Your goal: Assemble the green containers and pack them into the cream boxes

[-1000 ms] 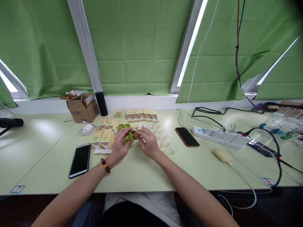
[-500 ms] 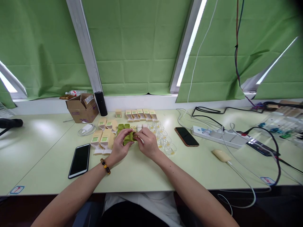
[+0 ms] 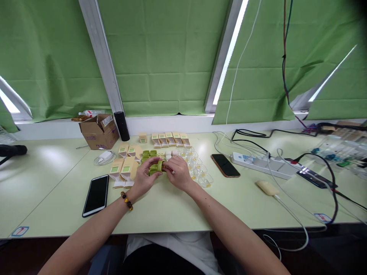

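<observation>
In my left hand (image 3: 145, 177) is a small green box (image 3: 160, 165), tilted on its side, with the thumb and fingers around it. At its right-hand opening are the bent, closed fingertips of my right hand (image 3: 179, 172); what they pinch is hidden. Several more small green boxes (image 3: 149, 152) stand just behind my left hand. Small white pieces (image 3: 171, 153) lie behind my right hand, and rows of clear plastic cups (image 3: 205, 179) with yellow bits inside are to its right. Open cream paper cartons (image 3: 129, 170) are grouped left of my left hand.
More cream cartons (image 3: 171, 139) line the back. Phones lie left (image 3: 95, 195) and right (image 3: 225, 165). A brown cardboard box (image 3: 99, 133), a black cylinder (image 3: 122, 126) and a white charger (image 3: 104, 156) are at the left. Cables trail around a power strip (image 3: 260, 165) and a cream mouse-shaped device (image 3: 268, 188).
The green box has turned slightly in my left hand, and my right fingertips have shifted a little at its opening. The whole view has moved slightly.
</observation>
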The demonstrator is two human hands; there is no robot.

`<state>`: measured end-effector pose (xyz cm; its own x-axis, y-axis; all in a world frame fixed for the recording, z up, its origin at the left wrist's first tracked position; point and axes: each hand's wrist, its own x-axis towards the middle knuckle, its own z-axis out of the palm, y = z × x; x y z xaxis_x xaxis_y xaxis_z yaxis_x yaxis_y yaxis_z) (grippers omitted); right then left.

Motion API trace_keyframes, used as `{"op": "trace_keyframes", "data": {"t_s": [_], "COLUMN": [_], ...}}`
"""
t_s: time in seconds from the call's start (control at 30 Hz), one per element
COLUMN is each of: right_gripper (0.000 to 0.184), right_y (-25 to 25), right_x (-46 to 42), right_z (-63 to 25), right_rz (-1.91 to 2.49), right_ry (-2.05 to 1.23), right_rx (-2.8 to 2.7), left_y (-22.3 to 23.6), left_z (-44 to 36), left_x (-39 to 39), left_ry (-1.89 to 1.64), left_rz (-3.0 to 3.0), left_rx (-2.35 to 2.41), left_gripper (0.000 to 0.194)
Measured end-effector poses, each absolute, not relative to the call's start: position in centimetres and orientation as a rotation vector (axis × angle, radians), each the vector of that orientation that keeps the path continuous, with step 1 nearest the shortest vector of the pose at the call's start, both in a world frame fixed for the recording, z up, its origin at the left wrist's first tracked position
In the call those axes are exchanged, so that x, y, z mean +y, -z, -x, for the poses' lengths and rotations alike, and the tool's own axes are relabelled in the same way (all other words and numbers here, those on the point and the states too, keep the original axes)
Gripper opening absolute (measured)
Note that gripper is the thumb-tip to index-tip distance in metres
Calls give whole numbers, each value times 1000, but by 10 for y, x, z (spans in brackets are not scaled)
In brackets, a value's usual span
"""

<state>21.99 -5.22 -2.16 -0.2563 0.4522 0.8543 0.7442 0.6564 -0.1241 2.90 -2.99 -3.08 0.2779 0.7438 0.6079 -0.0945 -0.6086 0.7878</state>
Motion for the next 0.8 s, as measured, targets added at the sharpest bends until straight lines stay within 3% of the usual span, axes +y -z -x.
{"op": "trace_keyframes", "data": {"t_s": [0.17,0.43,0.57,0.7,0.8], "right_gripper": [15,53,49,44,40], "right_y": [16,19,24,24,23], "right_x": [-53,-57,-54,-52,-51], "right_z": [-224,-221,-218,-215,-214], "right_rz": [805,833,802,751,744], "right_ry": [440,194,16,-211,-324], "right_rx": [-1894,-1886,-1879,-1730,-1630], "left_y": [28,25,21,15,14], "left_z": [-29,-28,-28,-28,-27], "left_x": [-29,-29,-34,-39,-39], "left_ry": [-1463,-1585,-1592,-1627,-1694], "left_rz": [-1832,-1983,-2089,-2093,-2102], "left_rx": [627,811,813,739,788], "left_gripper": [48,44,38,45,28]}}
